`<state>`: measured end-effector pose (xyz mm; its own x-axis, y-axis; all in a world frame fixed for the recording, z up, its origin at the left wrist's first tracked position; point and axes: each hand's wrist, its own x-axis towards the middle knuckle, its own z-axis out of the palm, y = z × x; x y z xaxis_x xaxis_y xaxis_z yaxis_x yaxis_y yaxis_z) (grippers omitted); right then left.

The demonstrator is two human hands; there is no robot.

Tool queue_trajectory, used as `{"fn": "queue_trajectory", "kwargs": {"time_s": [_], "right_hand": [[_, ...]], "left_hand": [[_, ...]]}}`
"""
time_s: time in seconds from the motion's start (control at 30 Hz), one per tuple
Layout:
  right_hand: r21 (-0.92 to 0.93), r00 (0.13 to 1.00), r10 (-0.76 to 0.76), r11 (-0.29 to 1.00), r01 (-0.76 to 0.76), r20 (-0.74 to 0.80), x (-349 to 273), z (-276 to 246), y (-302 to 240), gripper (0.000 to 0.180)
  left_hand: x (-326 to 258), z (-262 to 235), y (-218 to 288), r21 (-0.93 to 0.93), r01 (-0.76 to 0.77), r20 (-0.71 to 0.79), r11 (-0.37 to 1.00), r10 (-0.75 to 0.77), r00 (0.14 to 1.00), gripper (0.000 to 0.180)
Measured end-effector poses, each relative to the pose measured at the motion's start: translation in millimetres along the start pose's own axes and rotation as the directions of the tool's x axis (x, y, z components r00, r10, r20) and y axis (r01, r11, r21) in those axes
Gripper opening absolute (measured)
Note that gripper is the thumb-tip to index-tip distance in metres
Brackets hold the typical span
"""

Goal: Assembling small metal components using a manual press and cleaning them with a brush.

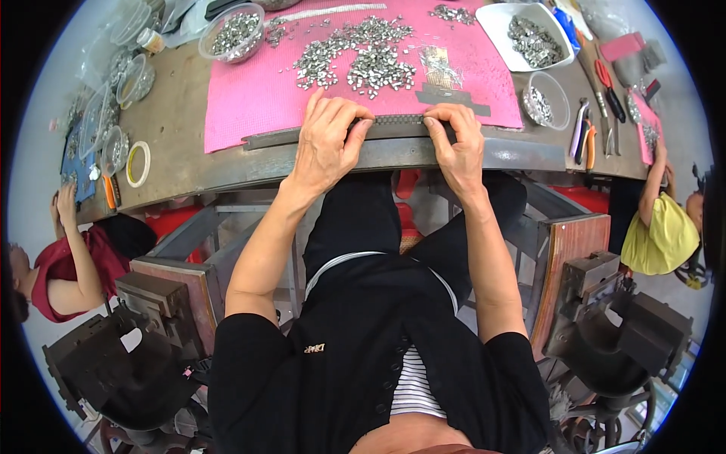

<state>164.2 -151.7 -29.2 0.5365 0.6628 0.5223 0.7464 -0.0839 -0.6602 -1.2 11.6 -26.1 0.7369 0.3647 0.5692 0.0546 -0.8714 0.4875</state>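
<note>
A narrow, dark grey segmented metal strip [398,119] lies along the front edge of the table, between my two hands. My left hand [324,142] is closed in a pinch at its left end, thumb against the fingers. At the right end my right hand [460,144] pinches in the same way. Under the strip runs a dark bar [272,139] at the near side of a pink mat [234,98]. Just beyond my hands, loose piles of small silvery metal pieces [380,69] cover the mat. My fingertips partly hide the strip's ends.
A clear tub [203,47] of metal pieces stands far left, a white tray [499,45] far right. Nearer right are a clear cup [560,113] and pliers [581,125]. A tape roll [138,175] lies left. Co-workers sit at both sides.
</note>
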Motion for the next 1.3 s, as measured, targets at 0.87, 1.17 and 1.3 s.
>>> {"fn": "queue_trajectory", "kwargs": {"time_s": [0.87, 1.17, 1.3], "right_hand": [[0.085, 0.995, 0.096, 0.992, -0.096, 0.004, -1, -2, 1, 0.011], [0.084, 0.995, 0.100, 0.991, -0.100, 0.001, -2, -3, -2, 0.007], [0.086, 0.996, 0.092, 0.992, -0.093, 0.012, -2, -5, -1, 0.008]], "left_hand": [[19, 39, 31, 0.178, 0.073, -0.086, 0.981, -0.058, 0.995, 0.030], [4, -29, -28, 0.402, 0.229, 0.111, 0.887, -0.296, 0.949, 0.057], [-5, -30, -13, 0.366, 0.181, 0.278, 0.913, -0.293, 0.915, 0.063]]}}
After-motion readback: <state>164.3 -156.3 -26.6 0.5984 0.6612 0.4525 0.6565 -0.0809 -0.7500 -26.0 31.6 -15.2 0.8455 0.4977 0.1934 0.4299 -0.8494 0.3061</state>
